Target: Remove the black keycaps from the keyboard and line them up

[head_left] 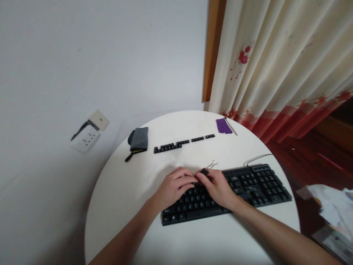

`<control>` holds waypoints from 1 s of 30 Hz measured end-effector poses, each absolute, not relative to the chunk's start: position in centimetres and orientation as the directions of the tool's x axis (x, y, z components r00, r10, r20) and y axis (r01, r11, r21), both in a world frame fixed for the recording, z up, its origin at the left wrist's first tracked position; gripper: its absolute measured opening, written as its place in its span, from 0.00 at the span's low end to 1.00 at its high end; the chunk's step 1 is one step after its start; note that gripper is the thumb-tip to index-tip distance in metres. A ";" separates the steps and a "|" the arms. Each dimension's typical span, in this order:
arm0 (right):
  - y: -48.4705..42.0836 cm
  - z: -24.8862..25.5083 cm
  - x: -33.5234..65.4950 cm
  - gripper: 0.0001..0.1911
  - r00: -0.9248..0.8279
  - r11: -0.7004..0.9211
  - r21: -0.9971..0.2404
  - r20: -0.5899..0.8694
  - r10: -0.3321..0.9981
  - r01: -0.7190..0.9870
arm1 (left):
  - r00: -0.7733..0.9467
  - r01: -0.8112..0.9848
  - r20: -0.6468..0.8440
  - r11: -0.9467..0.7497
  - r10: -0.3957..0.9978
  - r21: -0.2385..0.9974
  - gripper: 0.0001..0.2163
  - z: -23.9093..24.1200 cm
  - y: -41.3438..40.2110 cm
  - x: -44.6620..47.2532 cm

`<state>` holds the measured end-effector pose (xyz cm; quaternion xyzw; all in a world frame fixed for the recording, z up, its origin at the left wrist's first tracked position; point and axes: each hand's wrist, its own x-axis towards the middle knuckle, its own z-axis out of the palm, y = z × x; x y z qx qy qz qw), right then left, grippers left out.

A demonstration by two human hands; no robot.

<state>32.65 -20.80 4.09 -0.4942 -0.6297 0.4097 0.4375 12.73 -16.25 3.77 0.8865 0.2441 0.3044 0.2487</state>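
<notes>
A black keyboard lies on a round white table, its cable running off behind it. Both hands rest over the keyboard's left half. My left hand is curled, its fingertips on the top rows of keys. My right hand is pinched on a wire keycap puller whose black grip shows between thumb and fingers, its wire loops pointing away from me. A row of removed black keycaps lies in a line further back on the table.
A grey and black pouch sits at the table's back left. A purple cloth and a thin stick lie at the back right. A curtain hangs behind. A wall socket is on the left.
</notes>
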 end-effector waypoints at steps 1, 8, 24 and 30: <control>-20.8 4.1 32.7 0.18 -0.133 0.175 -0.950 0.144 0.981 0.259 | 0.697 0.281 0.413 -0.754 0.586 0.594 0.08 3.7 -16.3 12.7; -20.7 3.8 32.4 0.19 -0.109 0.108 -0.982 0.091 0.990 0.158 | 0.711 0.267 0.385 -0.733 0.588 0.626 0.07 4.0 -16.6 12.6; -20.5 4.3 33.2 0.07 -0.146 0.296 -0.911 0.264 0.953 0.286 | 0.507 0.279 0.523 -0.705 0.685 0.652 0.05 3.7 -15.8 12.5; -20.8 4.4 33.0 0.05 -0.258 0.349 -0.868 0.268 0.928 0.353 | 0.525 0.213 0.567 -0.743 0.635 0.635 0.06 3.9 -15.9 12.7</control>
